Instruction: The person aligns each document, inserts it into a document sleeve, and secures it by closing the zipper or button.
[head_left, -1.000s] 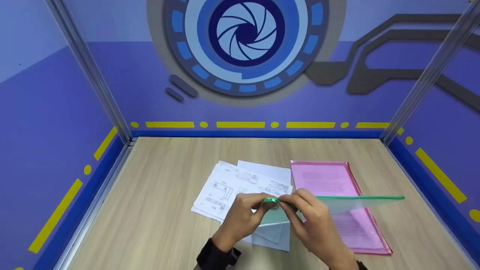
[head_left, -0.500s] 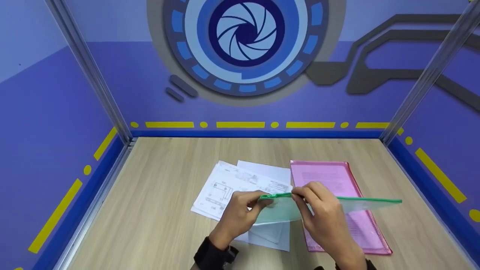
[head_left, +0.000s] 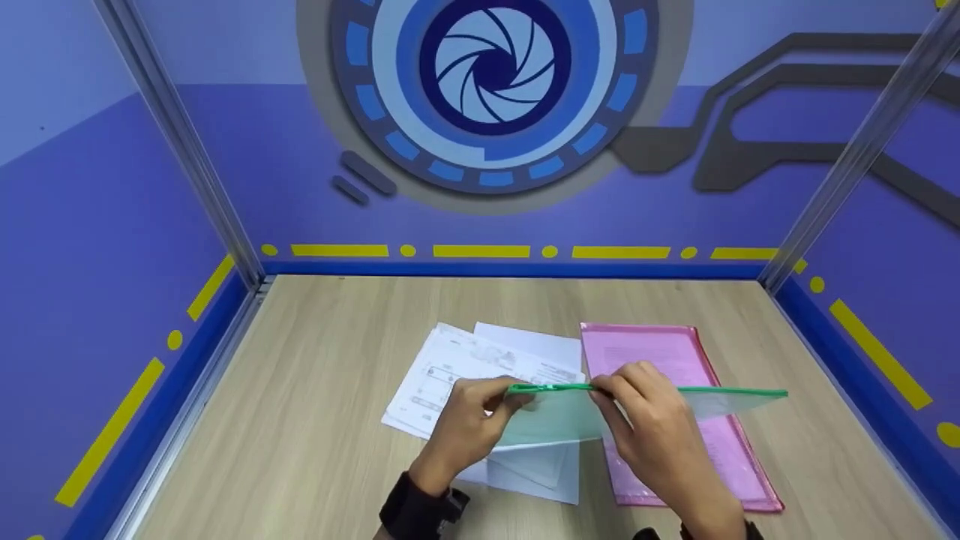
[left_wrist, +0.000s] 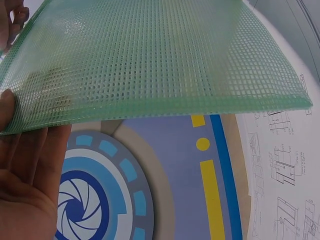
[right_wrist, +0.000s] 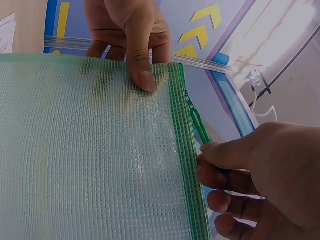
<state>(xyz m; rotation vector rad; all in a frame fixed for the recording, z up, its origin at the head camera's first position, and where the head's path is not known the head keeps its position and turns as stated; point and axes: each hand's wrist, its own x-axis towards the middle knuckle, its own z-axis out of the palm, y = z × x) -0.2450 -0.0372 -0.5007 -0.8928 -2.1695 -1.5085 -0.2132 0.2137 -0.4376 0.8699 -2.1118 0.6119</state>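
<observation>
A translucent green mesh zipper pouch [head_left: 551,418] is held up over the table with its green zipper edge on top. My left hand [head_left: 466,421] pinches its left corner, thumb on one face and fingers behind, as the right wrist view also shows. Further right along the zipper edge is my right hand [head_left: 654,424]. In the right wrist view its thumb and index finger pinch the end of the green zipper pull [right_wrist: 201,125], whose slider sits close to the corner by my left hand. Mesh fills most of the left wrist view, hiding part of the left fingers.
White sheets with printed drawings [head_left: 465,360] lie overlapping on the wooden table [head_left: 315,390], partly under the pouch. Right of them lies a pink zipper pouch [head_left: 641,345] with printed paper inside. Blue and purple panels [head_left: 465,225] enclose the back and sides.
My right hand has moved right along the zipper edge, away from my left hand. My left hand and the green pouch have shifted a little to the left.
</observation>
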